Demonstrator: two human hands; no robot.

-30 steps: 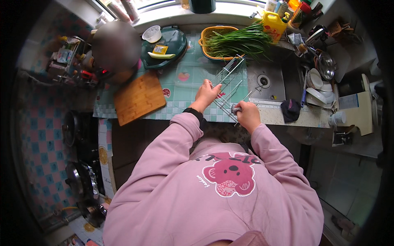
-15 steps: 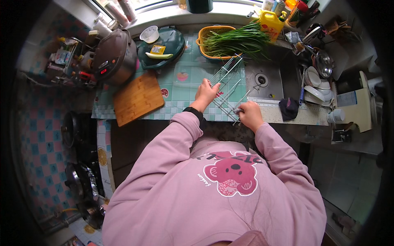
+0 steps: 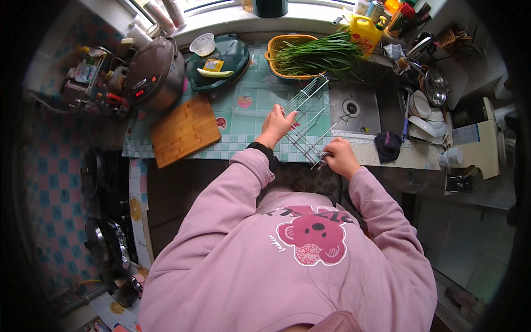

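Observation:
Over the counter's front edge, my left hand (image 3: 276, 125) is closed round the long side of a wire rack (image 3: 305, 98). The rack is held tilted, its far end close to the yellow basket and its near end toward me. My right hand (image 3: 343, 158) pinches a small silvery-grey scouring pad (image 3: 324, 155) against the wires at the rack's near corner. Most of the pad is hidden by my fingers.
An orange basket (image 3: 270, 57) of long green leaves stands behind the rack. The sink (image 3: 368, 119) lies to its right, with a dark cloth (image 3: 388, 146) and stacked bowls (image 3: 423, 126) beyond. On the left are a wooden cutting board (image 3: 185, 131), a green lid (image 3: 235, 65) and a cooker (image 3: 157, 77).
My right hand has shifted slightly right and down with the scouring pad, along the rack's near end. My left hand keeps its grip on the rack in nearly the same place.

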